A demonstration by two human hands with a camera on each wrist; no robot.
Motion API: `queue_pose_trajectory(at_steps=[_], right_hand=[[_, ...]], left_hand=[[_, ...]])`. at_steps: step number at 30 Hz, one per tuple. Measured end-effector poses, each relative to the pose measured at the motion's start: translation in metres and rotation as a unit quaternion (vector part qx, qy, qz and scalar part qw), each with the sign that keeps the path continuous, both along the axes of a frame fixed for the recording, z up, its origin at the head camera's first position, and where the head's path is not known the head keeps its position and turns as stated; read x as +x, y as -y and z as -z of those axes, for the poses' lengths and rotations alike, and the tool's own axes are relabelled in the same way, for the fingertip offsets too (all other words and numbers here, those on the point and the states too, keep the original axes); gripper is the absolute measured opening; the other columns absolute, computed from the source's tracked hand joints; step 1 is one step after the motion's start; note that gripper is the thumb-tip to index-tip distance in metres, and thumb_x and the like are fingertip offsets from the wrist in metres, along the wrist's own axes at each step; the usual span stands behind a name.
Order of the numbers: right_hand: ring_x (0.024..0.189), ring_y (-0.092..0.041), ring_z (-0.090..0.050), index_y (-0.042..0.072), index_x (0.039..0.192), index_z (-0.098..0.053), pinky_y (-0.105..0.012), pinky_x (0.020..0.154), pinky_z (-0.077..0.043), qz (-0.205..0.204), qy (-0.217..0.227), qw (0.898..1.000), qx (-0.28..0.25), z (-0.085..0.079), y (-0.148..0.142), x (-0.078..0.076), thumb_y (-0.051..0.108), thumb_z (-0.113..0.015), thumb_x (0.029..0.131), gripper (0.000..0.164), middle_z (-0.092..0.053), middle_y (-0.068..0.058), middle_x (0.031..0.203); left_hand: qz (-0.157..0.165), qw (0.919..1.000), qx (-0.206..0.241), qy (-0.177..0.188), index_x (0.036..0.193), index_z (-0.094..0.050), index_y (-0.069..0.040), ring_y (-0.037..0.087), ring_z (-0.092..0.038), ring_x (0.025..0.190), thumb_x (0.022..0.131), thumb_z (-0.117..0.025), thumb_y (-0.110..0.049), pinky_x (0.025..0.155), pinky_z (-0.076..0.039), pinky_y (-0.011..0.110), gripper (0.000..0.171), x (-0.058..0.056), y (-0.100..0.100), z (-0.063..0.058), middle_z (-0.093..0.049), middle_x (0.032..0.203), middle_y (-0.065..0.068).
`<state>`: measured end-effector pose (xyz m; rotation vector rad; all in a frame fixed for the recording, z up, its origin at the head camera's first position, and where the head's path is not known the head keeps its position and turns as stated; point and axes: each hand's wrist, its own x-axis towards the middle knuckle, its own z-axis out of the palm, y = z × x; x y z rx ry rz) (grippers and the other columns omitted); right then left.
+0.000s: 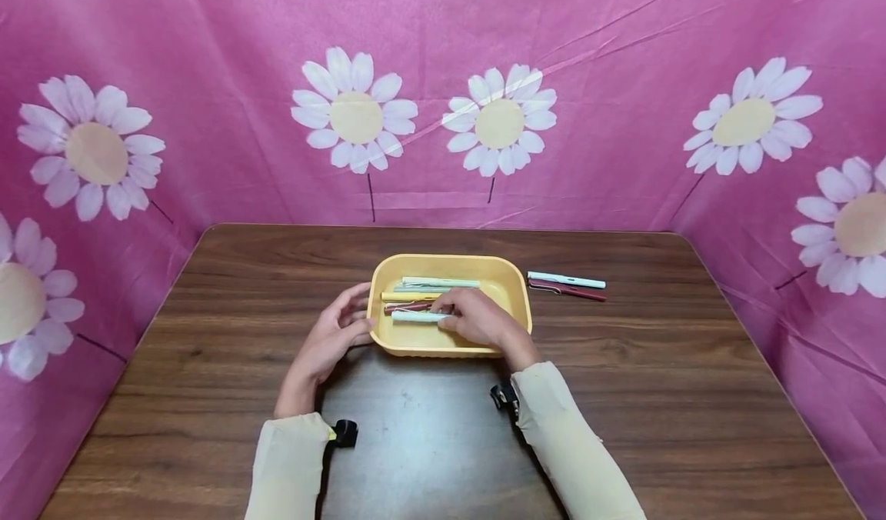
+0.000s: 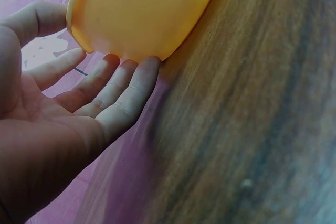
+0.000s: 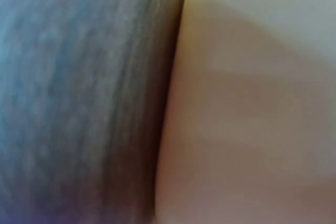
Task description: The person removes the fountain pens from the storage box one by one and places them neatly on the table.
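A yellow tray point(image 1: 515, 305) rests on the table with several pens inside, lying side by side. Among them are a yellow pen point(image 1: 404, 297), a dark red pen point(image 1: 408, 306), a pale green pen point(image 1: 439, 281) and a pale blue pen point(image 1: 418, 316). My right hand point(image 1: 477, 320) reaches in over the tray's near right wall, thumb and fingers pinching the right end of the pale blue pen. With fairly straight, spread fingers, my left hand point(image 1: 332, 339) touches the tray's left end. The right wrist view is blurred and shows only the tray's outer wall point(image 3: 247, 129) and the table.
To the right of the tray, a pale blue pen point(image 1: 567, 280) and a dark red pen point(image 1: 571, 291) lie together on the brown wooden table point(image 1: 657, 397). A pink cloth point(image 1: 429, 12) with daisies stands behind the table and along both sides.
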<state>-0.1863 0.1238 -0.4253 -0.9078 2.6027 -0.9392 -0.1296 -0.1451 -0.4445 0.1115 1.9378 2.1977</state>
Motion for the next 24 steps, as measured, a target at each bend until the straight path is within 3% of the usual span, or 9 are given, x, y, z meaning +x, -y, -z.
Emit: queue_pose_trajectory(at_steps=[15, 24], right_hand=[[0.082, -0.013, -0.055, 0.013, 0.104, -0.074, -0.030, 0.074, -0.049, 0.036, 0.008, 0.999, -0.027, -0.007, -0.005, 0.001, 0.008, -0.072, 0.094, 0.011, -0.062, 0.003, 0.089], [0.098, -0.021, -0.061, 0.009, 0.108, -0.073, -0.039, 0.090, -0.053, 0.026, -0.031, 0.999, -0.029, -0.018, -0.014, -0.001, 0.007, -0.071, 0.093, 0.015, -0.068, -0.002, 0.101]], left_hand=[[0.003, 1.0000, 0.005, -0.004, 0.155, -0.031, 0.003, 0.031, -0.059, 0.112, 0.096, -0.054, 0.010, 0.083, -0.061, 0.032, 0.063, 0.001, 0.001, 0.002, -0.039, 0.140, 0.035], [0.003, 1.0000, 0.003, 0.000, 0.154, -0.032, 0.003, 0.031, -0.059, 0.112, 0.096, -0.053, 0.010, 0.084, -0.061, 0.031, 0.062, 0.001, 0.001, 0.001, -0.040, 0.140, 0.034]])
